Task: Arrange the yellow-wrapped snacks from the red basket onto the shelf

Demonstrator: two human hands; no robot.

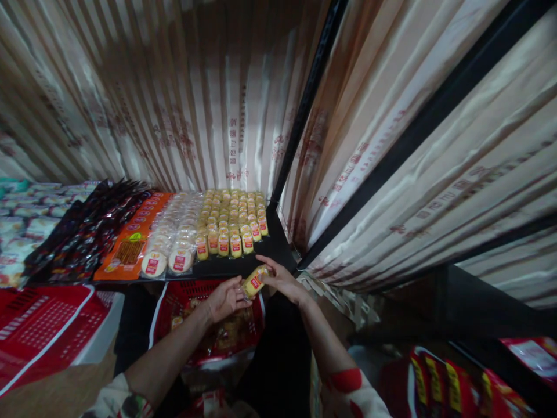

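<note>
Jointly pinching small yellow wrapped snack packet (255, 283), left hand (224, 299) and right hand (282, 280) at either end, above red plastic basket (174, 299).

Cream sleeves (348, 392) with red patches, forearms bare.

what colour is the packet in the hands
The packet is yellow with a red label; head view.

Black shelf (243, 266): yellow packs (232, 217) in rows at 3 o'clock; round pale cakes (174, 235) beside; orange packets (130, 244), dark packets (82, 232) toward 9 o'clock.
</note>
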